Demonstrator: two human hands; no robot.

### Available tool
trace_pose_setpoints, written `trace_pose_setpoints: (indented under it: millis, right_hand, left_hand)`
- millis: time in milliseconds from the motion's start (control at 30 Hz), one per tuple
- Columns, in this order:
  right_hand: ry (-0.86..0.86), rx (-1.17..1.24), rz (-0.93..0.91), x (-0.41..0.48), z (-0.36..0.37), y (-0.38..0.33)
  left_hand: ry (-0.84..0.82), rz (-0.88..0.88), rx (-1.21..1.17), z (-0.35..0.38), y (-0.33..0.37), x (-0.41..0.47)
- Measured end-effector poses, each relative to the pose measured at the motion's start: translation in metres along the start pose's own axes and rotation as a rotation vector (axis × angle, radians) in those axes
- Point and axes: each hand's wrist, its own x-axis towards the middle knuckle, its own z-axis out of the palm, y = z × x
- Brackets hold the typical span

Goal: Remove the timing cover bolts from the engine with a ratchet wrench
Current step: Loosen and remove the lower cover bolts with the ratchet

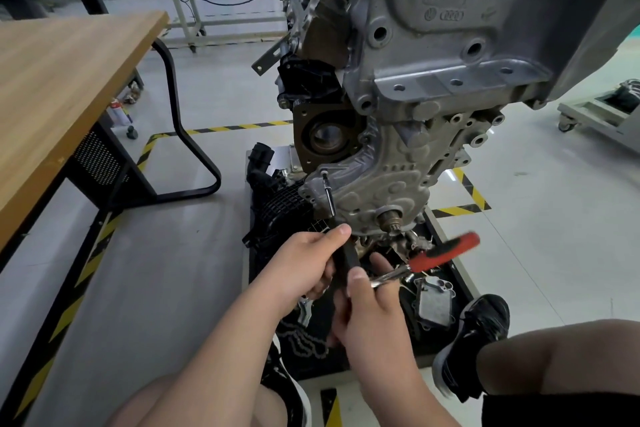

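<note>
The left hand (310,262) grips the black extension (343,258), the right hand (372,308) clasps the ratchet wrench (443,253).

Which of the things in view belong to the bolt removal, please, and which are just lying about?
In use: ratchet wrench, extension bar, timing cover, left hand, right hand.
Lying about: chain, wooden table, can.

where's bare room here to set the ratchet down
The wooden table top on the left is bare where it shows; so is the floor between its black leg and the black tray. That tray is crowded: chain, metal housing, plus the left hand gripping the extension bar and right hand the ratchet wrench.
</note>
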Motion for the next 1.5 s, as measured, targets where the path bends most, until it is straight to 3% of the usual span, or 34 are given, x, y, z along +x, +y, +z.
trace_pose_setpoints:
  millis: [100,167,233,333,400,467,567,633,667,700,800,867,1000,1067,1133,1233,1300,1400,1467,1500]
  right_hand:
    - [-0.172,0.686,0.454,0.0,-0.002,-0.009]
    - [-0.278,1.073,0.656,0.001,-0.007,-0.01]
    - [-0.323,1.2,0.695,0.001,-0.008,-0.008]
    - [-0.337,1.154,0.688,0.0,-0.005,-0.003]
    - [-0.277,1.031,0.669,0.001,-0.001,-0.001]
    - [-0.136,0.711,0.571,0.001,0.004,0.002]
    - [0.067,-0.089,0.077,0.0,-0.001,0.005]
    - [0.024,-0.71,-0.236,0.002,-0.011,0.012]
    - [0.002,-0.892,-0.336,0.002,-0.015,0.013]
    - [0.001,-0.91,-0.359,0.001,-0.015,0.012]
    - [0.012,-0.468,-0.26,0.004,-0.01,0.017]
    - [0.006,0.002,0.026,0.005,-0.005,0.014]
    - [-0.269,0.961,0.603,0.005,-0.008,0.002]
    - [-0.339,1.134,0.674,0.006,-0.012,0.002]
    - [-0.39,1.124,0.674,0.006,-0.012,0.004]
    - [-0.329,0.961,0.656,0.006,-0.007,0.006]
    - [-0.175,0.626,0.537,0.006,-0.004,0.009]
    - [0.011,-0.098,0.07,0.006,-0.01,0.013]
    - [0.001,-0.546,-0.245,0.006,-0.016,0.017]
    - [-0.021,-0.637,-0.315,0.006,-0.017,0.017]
  left_hand:
    - [-0.089,-0.036,-0.021,0.003,-0.002,0.001]
    - [-0.085,-0.034,0.0,0.002,-0.002,0.002]
    - [-0.075,-0.023,0.02,0.0,-0.002,0.003]
    - [-0.041,0.001,0.038,-0.002,-0.003,0.003]
    - [0.005,0.018,0.057,-0.003,-0.005,0.003]
    - [0.047,0.029,0.101,-0.002,-0.004,0.001]
    - [0.071,0.061,0.188,0.0,-0.004,0.002]
    - [0.071,0.065,0.188,0.001,-0.005,0.004]
    - [0.073,0.06,0.189,0.001,-0.005,0.005]
    - [0.077,0.052,0.192,0.001,-0.004,0.005]
    - [0.083,0.017,0.15,0.002,-0.005,0.004]
    - [0.04,-0.014,0.093,0.003,-0.004,0.003]
    - [-0.022,-0.021,0.023,0.001,-0.004,0.004]
    - [-0.012,-0.015,0.029,0.0,-0.005,0.004]
    - [0.012,0.003,0.018,0.0,-0.005,0.004]
    - [0.066,0.017,0.053,-0.001,-0.006,0.004]
    - [0.096,0.019,0.1,0.0,-0.005,0.004]
    - [0.115,0.041,0.192,0.001,-0.007,0.006]
    - [0.12,0.052,0.206,0.001,-0.006,0.007]
    - [0.123,0.051,0.194,0.001,-0.006,0.007]
